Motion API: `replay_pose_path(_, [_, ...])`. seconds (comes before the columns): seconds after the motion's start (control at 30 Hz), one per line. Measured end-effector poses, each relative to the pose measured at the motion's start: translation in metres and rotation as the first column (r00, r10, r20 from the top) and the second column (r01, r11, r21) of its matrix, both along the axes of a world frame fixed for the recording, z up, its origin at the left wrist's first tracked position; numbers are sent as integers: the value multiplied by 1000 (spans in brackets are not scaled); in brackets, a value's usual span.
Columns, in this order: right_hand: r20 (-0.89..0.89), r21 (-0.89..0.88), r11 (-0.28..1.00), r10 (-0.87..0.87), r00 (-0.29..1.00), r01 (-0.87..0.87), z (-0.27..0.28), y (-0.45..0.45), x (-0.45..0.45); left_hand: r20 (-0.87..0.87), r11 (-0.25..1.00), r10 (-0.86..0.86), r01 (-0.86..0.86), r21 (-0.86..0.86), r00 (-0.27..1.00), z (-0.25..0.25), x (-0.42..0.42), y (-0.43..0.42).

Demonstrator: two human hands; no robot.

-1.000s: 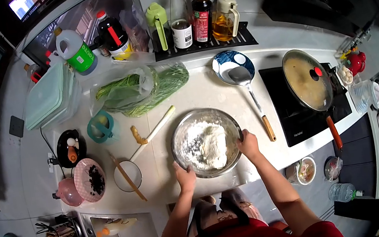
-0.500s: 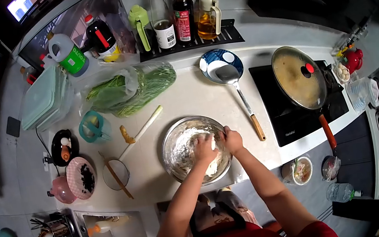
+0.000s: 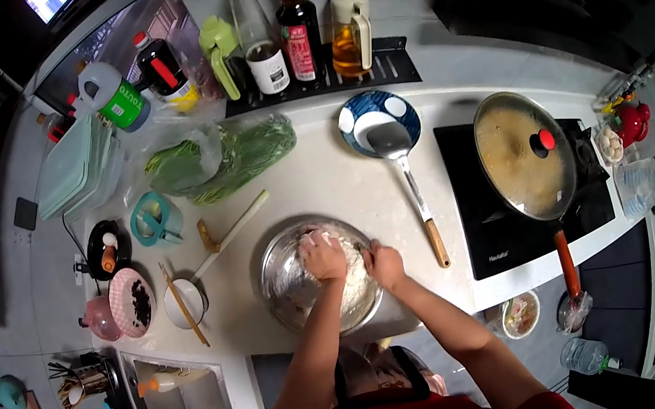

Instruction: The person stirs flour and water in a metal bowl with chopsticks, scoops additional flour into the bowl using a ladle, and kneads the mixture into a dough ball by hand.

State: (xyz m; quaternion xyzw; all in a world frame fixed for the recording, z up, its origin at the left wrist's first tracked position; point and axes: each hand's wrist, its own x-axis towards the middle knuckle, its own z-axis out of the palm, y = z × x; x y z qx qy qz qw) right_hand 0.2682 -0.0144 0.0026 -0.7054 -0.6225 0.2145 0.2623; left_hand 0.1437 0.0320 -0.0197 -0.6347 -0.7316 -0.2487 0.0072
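Observation:
A steel mixing bowl (image 3: pixel 276 294) stands near the counter's front edge, with crumbly, floury dough (image 3: pixel 355 286) inside. My left hand (image 3: pixel 324 258) is down in the bowl, flour on its fingers, pressed closed into the dough at the far side; its fingertips are partly hidden. On the right, my right hand (image 3: pixel 385 264) is closed on the bowl's rim.
A spatula (image 3: pixel 420 207) rests across a blue-patterned bowl (image 3: pixel 407 110). A lidded pan (image 3: pixel 520 165) sits on the cooktop (image 3: pixel 505 241). To the left are chopsticks (image 3: pixel 185 308) on a white bowl (image 3: pixel 187 291), a scallion (image 3: pixel 248 217), ginger (image 3: pixel 206 235) and bagged greens (image 3: pixel 251 152).
My left hand has moved from the bowl's right part toward its far side, pressing into the dough. The right hand stays on the rim. The view has shifted slightly.

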Motion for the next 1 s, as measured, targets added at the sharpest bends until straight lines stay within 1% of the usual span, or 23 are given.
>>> replay_pose_path(0.07, [-1,-2,1000,4,1000,-4,3,-1,1,43,995,5,-9,94,999,-8,-4,11])
replay_pose_path(0.1, [12,6,1000,13,1000,-13,1,-1,1,97,997,31,-38,70,995,-3,-4,14])
replay_pose_path(0.13, [2,2,1000,15,1000,-15,-1,-1,1,152,992,14,-33,119,988,1,-5,16])
replay_pose_path(0.2, [6,-6,1000,25,1000,-25,-2,-1,2,170,990,8,-32,140,985,-1,-8,19])
replay_pose_path(0.3, [7,-4,1000,-3,1000,3,0,-2,-2,144,977,-72,40,210,987,-2,-12,21])
replay_pose_path(0.4, [50,4,999,-42,998,41,1,-1,-6,183,966,-154,109,234,971,6,-14,19])
replay_pose_path(0.43, [40,15,999,-46,998,46,0,-1,-6,137,935,-213,161,316,967,10,-16,18])
replay_pose_path(0.53, [50,26,999,-43,998,42,0,-1,-6,450,949,-309,304,85,838,30,-19,2])
replay_pose_path(0.57, [31,29,999,-46,998,45,1,-1,-6,484,943,-309,328,47,819,37,-20,-2])
replay_pose_path(0.6, [35,4,999,-45,998,45,5,0,-6,473,947,-276,322,-17,837,47,-21,-9])
replay_pose_path(0.67, [28,22,1000,-20,999,20,3,0,-4,449,943,-211,302,-141,868,65,-22,-18])
replay_pose_path(0.7, [28,18,1000,-18,999,17,2,-1,-4,488,908,-268,387,-160,831,65,-27,-22])
replay_pose_path(0.8, [23,2,1000,-18,1000,18,2,1,-4,298,931,-311,353,-96,903,39,-23,-36])
replay_pose_path(0.83, [22,-4,1000,-17,1000,17,3,1,-4,254,908,-273,335,-250,928,35,-19,-42])
replay_pose_path(0.87, [21,-11,1000,-17,1000,17,3,1,-3,26,947,-264,264,-183,964,24,-9,-46])
replay_pose_path(0.93, [-3,-1,1000,-1,1000,1,-1,1,-1,-35,978,-155,148,-148,987,34,10,-44])
replay_pose_path(1.0, [-20,6,1000,5,1000,-5,-5,-1,-1,-59,984,-121,112,-136,991,24,15,-27])
